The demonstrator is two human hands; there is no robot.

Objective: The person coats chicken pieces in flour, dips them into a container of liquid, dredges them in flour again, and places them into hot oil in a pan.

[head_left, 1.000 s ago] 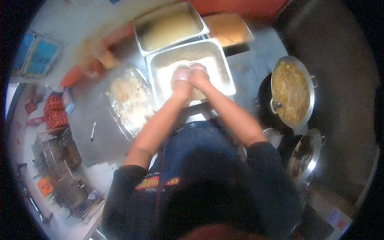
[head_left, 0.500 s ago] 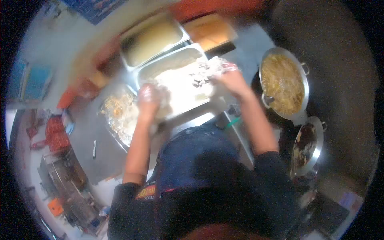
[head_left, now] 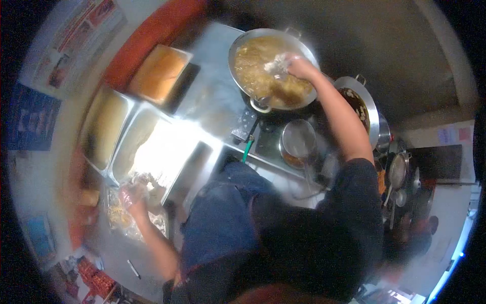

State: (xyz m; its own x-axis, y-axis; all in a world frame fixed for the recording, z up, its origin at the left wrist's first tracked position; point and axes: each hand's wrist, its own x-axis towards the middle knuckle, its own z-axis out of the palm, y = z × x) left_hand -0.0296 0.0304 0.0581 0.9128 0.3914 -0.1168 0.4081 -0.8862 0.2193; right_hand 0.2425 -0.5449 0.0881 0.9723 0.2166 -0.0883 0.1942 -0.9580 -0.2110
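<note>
My right hand (head_left: 299, 67) reaches over a large wok (head_left: 260, 105) of bubbling golden oil (head_left: 255, 66). Its fingers close around a white, flour-coated clump of food (head_left: 276, 66), just above the oil; what is under the coating cannot be made out. Down at the left, my left hand (head_left: 132, 195), in a clear glove, is at the near end of a metal tray of white flour (head_left: 164, 152). Lumpy flour-coated food (head_left: 144, 181) shows at its curled fingers, which are partly blurred. Below that hand lies a tray of crumbly, floury bits (head_left: 119, 218).
A tray of pale yellowish content (head_left: 104, 126) adjoins the flour tray, and an orange-brown tray (head_left: 161, 73) stands farther back. Right of the oil are a second wok (head_left: 373, 114) and a round strainer (head_left: 298, 139). A green hose (head_left: 248, 149) hangs at the counter edge.
My view has turned right. My right hand has gone from the flour tray to above the oil, carrying the floured clump. My left hand has shifted to the flour tray's near end.
</note>
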